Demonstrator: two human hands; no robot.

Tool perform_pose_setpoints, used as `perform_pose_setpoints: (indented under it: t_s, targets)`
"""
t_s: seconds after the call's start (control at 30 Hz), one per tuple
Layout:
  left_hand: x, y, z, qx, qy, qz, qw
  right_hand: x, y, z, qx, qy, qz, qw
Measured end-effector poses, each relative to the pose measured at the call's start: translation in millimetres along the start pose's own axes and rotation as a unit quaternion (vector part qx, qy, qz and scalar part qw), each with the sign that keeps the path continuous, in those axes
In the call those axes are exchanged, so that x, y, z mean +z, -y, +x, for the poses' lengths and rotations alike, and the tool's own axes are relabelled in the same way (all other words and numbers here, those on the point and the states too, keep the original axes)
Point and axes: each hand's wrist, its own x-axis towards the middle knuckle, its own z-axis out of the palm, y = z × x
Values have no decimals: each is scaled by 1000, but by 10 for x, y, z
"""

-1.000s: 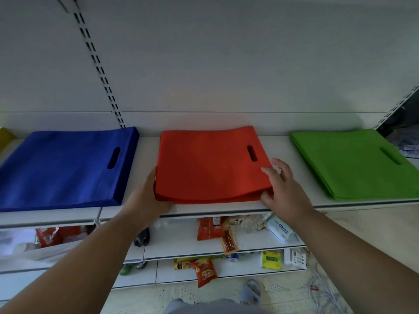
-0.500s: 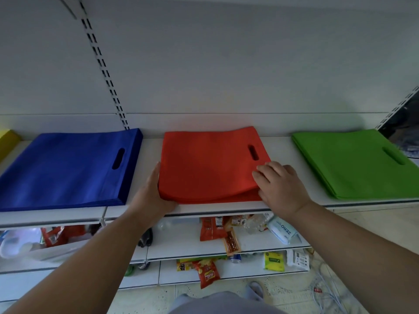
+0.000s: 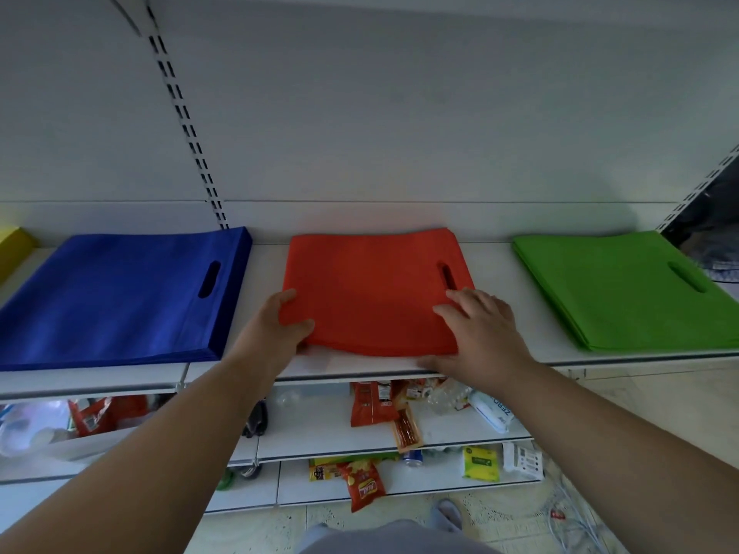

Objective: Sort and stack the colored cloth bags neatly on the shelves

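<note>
Squaring the red bag stack [image 3: 372, 289] on the top shelf [image 3: 492, 257] between blue and green piles, your left hand [image 3: 276, 333] pinches its near-left corner while your right hand [image 3: 480, 333] lies flat, fingers spread, steadying it.

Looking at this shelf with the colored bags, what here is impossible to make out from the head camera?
- Yellow item: cut off by the left edge, so what it is cannot be told.
- Green stack: right corner runs past the frame edge.
- Red stack: front corners covered by the left hand and right hand; bag count too fine to tell.
- Snack packets on the lower shelves: print too small, partly hidden by the top shelf.
</note>
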Motion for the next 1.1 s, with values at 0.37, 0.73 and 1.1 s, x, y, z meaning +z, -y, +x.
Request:
perform_pose_setpoints:
  t_s: [0.37, 0.73, 1.1]
  targets:
    - [-120, -10, 18, -36, -75, 46, 995, 107, -101, 121, 147, -25, 208, 967]
    - [-142, -98, 153, 23, -48, 204, 977, 122, -217, 103, 88, 11, 357, 930]
    - [-143, -65, 36, 30, -16, 120, 992, 37, -328, 66, 102, 104, 416, 898]
